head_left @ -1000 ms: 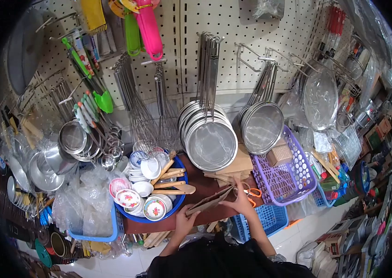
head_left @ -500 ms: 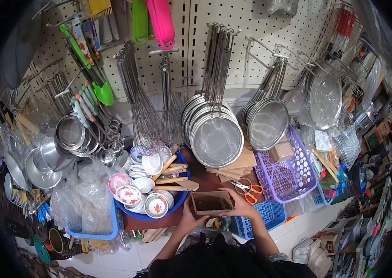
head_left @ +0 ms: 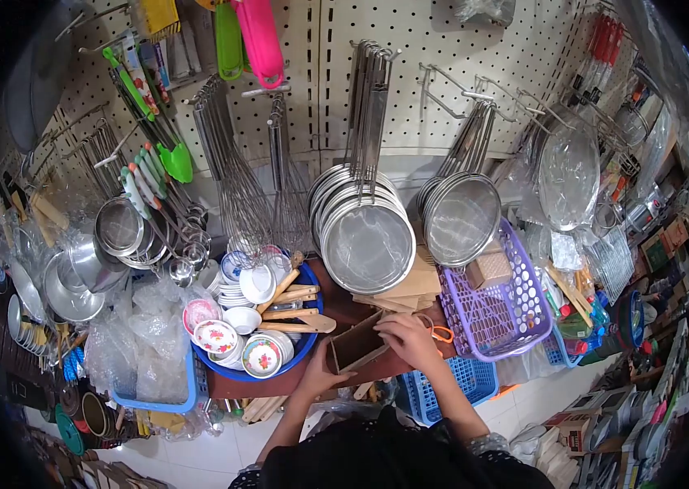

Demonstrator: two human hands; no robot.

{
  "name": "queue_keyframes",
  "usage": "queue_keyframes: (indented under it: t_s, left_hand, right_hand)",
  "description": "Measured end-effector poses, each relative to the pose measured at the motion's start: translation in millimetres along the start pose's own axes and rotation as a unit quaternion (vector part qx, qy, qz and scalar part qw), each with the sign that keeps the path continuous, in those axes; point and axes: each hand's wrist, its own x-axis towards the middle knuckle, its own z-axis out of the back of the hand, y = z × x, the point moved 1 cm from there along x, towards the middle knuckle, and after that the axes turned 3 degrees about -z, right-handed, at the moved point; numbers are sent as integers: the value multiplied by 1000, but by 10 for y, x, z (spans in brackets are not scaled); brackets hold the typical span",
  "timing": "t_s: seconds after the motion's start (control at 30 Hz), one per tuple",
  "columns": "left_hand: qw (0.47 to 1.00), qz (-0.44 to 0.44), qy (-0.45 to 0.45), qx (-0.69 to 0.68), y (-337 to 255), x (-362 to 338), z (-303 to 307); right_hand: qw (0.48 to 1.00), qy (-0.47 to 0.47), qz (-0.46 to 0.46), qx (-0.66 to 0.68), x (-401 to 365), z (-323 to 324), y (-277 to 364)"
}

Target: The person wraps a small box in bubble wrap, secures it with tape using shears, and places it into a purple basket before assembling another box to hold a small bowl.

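A small open cardboard box (head_left: 358, 345) is tilted at the front edge of the brown table. My left hand (head_left: 321, 373) grips its left side and lower corner. My right hand (head_left: 409, 338) is at the box's upper right edge, fingers bent together; what they pinch, if anything, is too small to tell. Just right of that hand, orange-handled scissors (head_left: 442, 332) are partly hidden behind it. Flat brown cardboard pieces (head_left: 409, 287) lie behind the box.
A blue basin (head_left: 308, 342) with bowls and wooden-handled utensils is on the left. On the right stands a purple basket (head_left: 487, 316) with a small box (head_left: 489, 269), above a blue basket (head_left: 442, 391). Strainers (head_left: 368, 248) and whisks (head_left: 234, 179) hang from the pegboard.
The box has turned and tilted. My right hand has moved from its right side to its upper edge, partly covering the scissors. The whole view has shifted slightly.
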Motion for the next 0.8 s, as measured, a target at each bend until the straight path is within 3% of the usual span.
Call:
queue_keyframes:
  t_s: [0.1,0.2,0.6,0.8]
  left_hand:
    - [999,6,16,-39,-115,32,19]
    - [999,-23,22,39,-143,57,53]
    - [998,-20,-46,46,61,47,-84]
    - [997,37,-55,32,-127,2,-96]
  right_hand:
    - [989,117,32,-79,85,-31,-63]
    - [973,183,20,-142,106,16,-18]
    - [917,288,56,-272,58,-209,-119]
    - [892,316,81,-313,128,-473,-154]
